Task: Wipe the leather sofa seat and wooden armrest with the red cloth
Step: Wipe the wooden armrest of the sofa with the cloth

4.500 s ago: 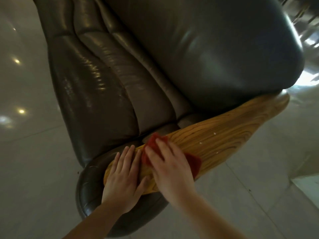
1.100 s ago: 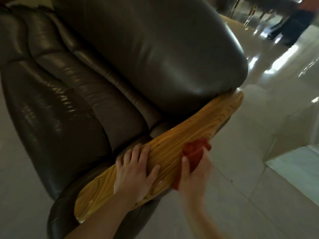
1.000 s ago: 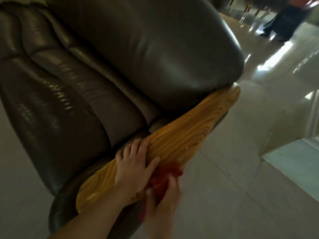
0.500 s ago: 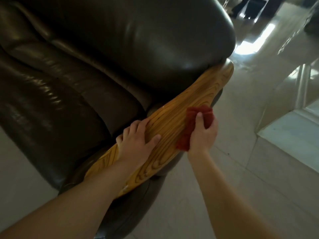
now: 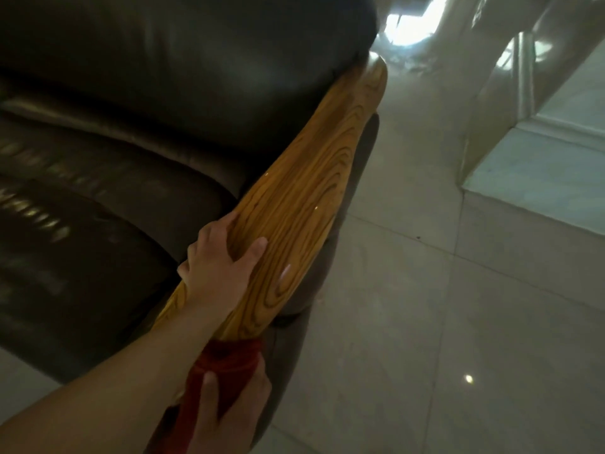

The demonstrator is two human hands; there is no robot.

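Observation:
A dark leather sofa (image 5: 137, 132) fills the left of the view, its seat cushion (image 5: 75, 244) low on the left. Its glossy wooden armrest (image 5: 304, 198) runs diagonally from the upper right down to the lower middle. My left hand (image 5: 219, 267) rests flat on the armrest's inner edge, fingers spread, holding nothing. My right hand (image 5: 229, 417) is at the bottom, pressing the red cloth (image 5: 226, 365) against the near end of the armrest's outer side. My left forearm hides part of the cloth.
Pale glossy floor tiles (image 5: 442, 322) spread to the right of the sofa. A raised light marble step (image 5: 540, 178) stands at the right edge. Bright glare lies on the floor at the top (image 5: 406, 21).
My right hand has dragged the red cloth down the armrest's outer side, from its middle to the near end. My left hand stays on the armrest. The view has moved closer and to the right.

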